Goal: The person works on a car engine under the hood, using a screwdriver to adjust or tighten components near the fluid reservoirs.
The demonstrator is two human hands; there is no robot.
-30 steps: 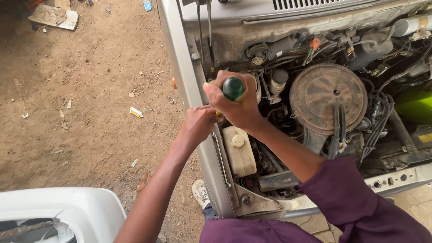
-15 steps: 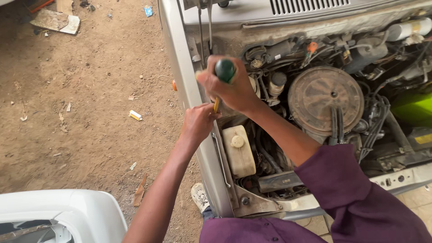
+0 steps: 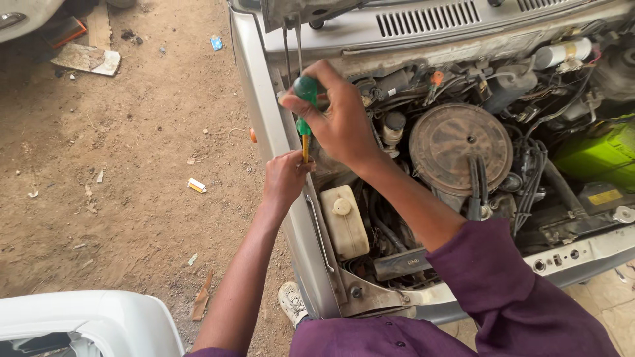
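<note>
- Gripping the green handle of a screwdriver [image 3: 305,109], the right hand [image 3: 340,119] is closing firmly around it from above, with the rounded top of the handle showing between thumb and fingers.
- The screwdriver is standing almost upright, and its yellow shaft is pointing down toward the edge of the silver fender [image 3: 264,112] of the car, at the side of the open engine bay.
- The left hand [image 3: 286,177] is staying just under the tool; its fingers are curling around the lower end of the shaft, so the tip itself is hidden and I cannot tell what it is touching.
- Both arms are reaching forward from a purple shirt [image 3: 503,297], and the right sleeve is lying over the front of the car.
- Just beside the left hand, inside the bay, a cream plastic tank [image 3: 345,221] with a round cap is sitting.
- Further to the right, a round rusty air filter cover [image 3: 460,142] is lying in the middle of the engine, and a bright green box [image 3: 598,155] is showing near the far side.
- On the left, the ground is bare brown dirt [image 3: 132,185] with small pieces of litter, and a white car body part [image 3: 92,320] is showing at the bottom corner.
</note>
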